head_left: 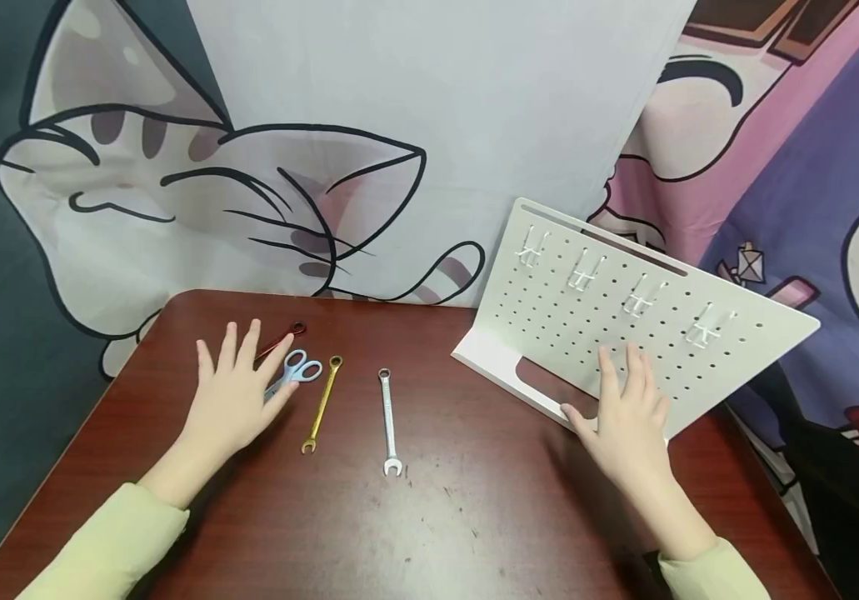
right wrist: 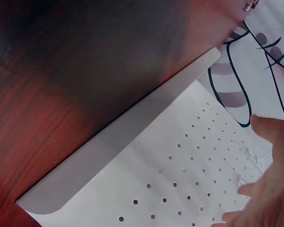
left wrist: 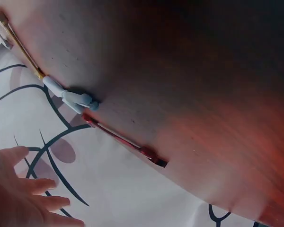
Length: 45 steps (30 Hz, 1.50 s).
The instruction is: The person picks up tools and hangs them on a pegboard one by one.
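Note:
My left hand (head_left: 230, 400) hovers over the left part of the table with its fingers spread, holding nothing. Beside its fingertips lie a red wrench (left wrist: 118, 136), partly hidden in the head view, and scissors (head_left: 300, 367) with light blue handles. A gold combination wrench (head_left: 321, 406) lies just right of the scissors, then a silver combination wrench (head_left: 388, 423). On the right, a white pegboard (head_left: 541, 312) leans back on its flat base, with several clear hooks (head_left: 582, 273) along its upper rows. My right hand (head_left: 630, 429), fingers extended and grasping nothing, is in front of the board's lower part.
The brown wooden table (head_left: 466, 508) has a rounded back left corner. Behind it hangs a cloth (head_left: 444, 83) printed with cartoon cats. The pegboard stands near the table's right edge, its base (right wrist: 128, 132) angled across the tabletop.

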Available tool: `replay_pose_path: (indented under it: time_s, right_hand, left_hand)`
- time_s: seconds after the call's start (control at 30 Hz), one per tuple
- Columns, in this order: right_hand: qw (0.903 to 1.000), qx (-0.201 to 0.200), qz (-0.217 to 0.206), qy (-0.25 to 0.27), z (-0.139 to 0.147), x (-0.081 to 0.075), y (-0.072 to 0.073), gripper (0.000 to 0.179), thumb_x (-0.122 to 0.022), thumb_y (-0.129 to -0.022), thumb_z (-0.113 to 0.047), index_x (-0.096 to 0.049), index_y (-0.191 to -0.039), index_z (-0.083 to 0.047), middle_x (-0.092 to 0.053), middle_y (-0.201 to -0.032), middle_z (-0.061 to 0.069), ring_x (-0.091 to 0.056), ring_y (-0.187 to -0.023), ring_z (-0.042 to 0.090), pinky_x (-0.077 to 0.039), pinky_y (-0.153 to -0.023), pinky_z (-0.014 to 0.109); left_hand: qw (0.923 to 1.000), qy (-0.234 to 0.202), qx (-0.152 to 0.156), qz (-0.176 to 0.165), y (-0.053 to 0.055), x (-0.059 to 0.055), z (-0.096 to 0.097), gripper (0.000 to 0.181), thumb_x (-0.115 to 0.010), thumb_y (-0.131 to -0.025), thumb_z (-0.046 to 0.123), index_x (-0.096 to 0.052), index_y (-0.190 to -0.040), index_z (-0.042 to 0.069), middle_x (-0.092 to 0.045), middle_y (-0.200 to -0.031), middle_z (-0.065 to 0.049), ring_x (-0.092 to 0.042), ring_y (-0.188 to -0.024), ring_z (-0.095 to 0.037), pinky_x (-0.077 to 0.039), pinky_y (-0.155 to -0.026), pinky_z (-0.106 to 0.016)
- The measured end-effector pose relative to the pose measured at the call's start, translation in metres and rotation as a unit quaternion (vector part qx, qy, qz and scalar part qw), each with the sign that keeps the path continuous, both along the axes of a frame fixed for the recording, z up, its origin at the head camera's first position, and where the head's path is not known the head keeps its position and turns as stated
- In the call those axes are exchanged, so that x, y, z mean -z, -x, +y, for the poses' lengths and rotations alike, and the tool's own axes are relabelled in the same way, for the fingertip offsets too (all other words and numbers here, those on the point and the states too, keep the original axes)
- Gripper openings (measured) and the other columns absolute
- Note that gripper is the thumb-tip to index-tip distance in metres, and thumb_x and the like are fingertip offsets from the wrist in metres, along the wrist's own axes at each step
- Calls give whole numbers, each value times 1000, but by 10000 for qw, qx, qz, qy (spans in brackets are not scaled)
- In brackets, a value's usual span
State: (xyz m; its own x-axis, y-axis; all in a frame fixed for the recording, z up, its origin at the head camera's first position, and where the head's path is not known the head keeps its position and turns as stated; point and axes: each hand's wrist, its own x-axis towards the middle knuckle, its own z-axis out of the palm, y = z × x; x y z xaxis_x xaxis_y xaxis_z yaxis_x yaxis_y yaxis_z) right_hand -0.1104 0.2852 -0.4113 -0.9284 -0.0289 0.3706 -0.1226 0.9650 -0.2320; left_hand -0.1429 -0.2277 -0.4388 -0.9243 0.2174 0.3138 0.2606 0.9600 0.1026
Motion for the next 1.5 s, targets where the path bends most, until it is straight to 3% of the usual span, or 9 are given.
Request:
replay_pose_path:
  time_s: [0.1,0.2,0.43,0.57,0.77,0.97,1.13,1.27,1.5]
  right_hand:
    - [9979,-198,583,209,1,-4,-3,90,-80,-90,-30,-34,-160,0,-23,-166,35,-25,-149,62,-27,-108,84]
    - [9948,-250,873,452,2,-10,-7,88,-79,-89,-23,-35,-160,1,-25,-166,34,-28,-147,62,-31,-110,80]
    - [9858,-245,1383,926,4,-25,-15,83,-73,-91,-22,-35,-161,0,-31,-164,33,-30,-146,59,-36,-107,74]
    - [9745,-288,1863,1218,7,-28,-17,80,-68,-90,-25,-37,-160,1,-34,-162,35,-32,-146,59,-31,-117,72]
    - [9486,-115,2674,1687,12,-35,-19,74,-68,-89,-22,-44,-153,5,-42,-156,35,-36,-144,55,-26,-129,53]
    - [9147,368,3385,2175,14,-47,-20,68,-70,-85,-15,-51,-146,7,-51,-146,33,-44,-141,41,-31,-121,29]
    - [8951,851,3655,2408,25,-52,-20,64,-69,-83,-15,-54,-142,6,-56,-146,8,-45,-140,20,-34,-118,25]
    - [8859,1188,3708,2520,38,-53,-20,60,-67,-84,-14,-56,-141,0,-51,-146,-7,-43,-137,5,-35,-117,24]
    - [8766,1634,3581,2768,55,-47,-24,61,-64,-85,-10,-54,-146,-9,-47,-145,-10,-43,-136,-2,-36,-119,22]
  left_hand:
    - [9995,-64,224,216,8,-1,3,63,-67,-100,38,-51,-156,15,-41,-162,-33,-33,-151,-58,-21,-120,-81]
    - [9985,-252,420,224,17,-4,10,60,-66,-101,32,-52,-155,10,-45,-160,-32,-39,-150,-55,-29,-122,-74]
    - [9915,-1068,655,-352,38,-20,35,59,-65,-105,28,-49,-157,3,-45,-162,-29,-43,-150,-48,-36,-124,-64]
    - [9839,-1477,793,-628,51,-26,54,58,-64,-106,28,-48,-157,4,-45,-163,-25,-44,-151,-45,-37,-124,-62]
    - [9694,-1982,1151,-883,73,-33,87,56,-65,-106,27,-50,-156,6,-50,-161,-19,-45,-152,-38,-38,-126,-57]
    - [9537,-2469,1425,-960,92,-37,122,55,-68,-105,25,-52,-155,7,-54,-158,-16,-49,-149,-33,-40,-126,-51]
    - [9325,-3107,1542,-1012,106,-41,150,55,-70,-103,22,-54,-153,6,-55,-156,-15,-52,-147,-31,-42,-124,-47]
    - [9092,-3697,1633,-999,117,-45,173,53,-72,-102,17,-56,-151,5,-57,-153,-18,-56,-142,-33,-47,-120,-46]
    - [8490,-4860,1571,-1353,135,-48,210,49,-71,-101,8,-58,-148,0,-61,-150,-19,-62,-137,-35,-51,-117,-44]
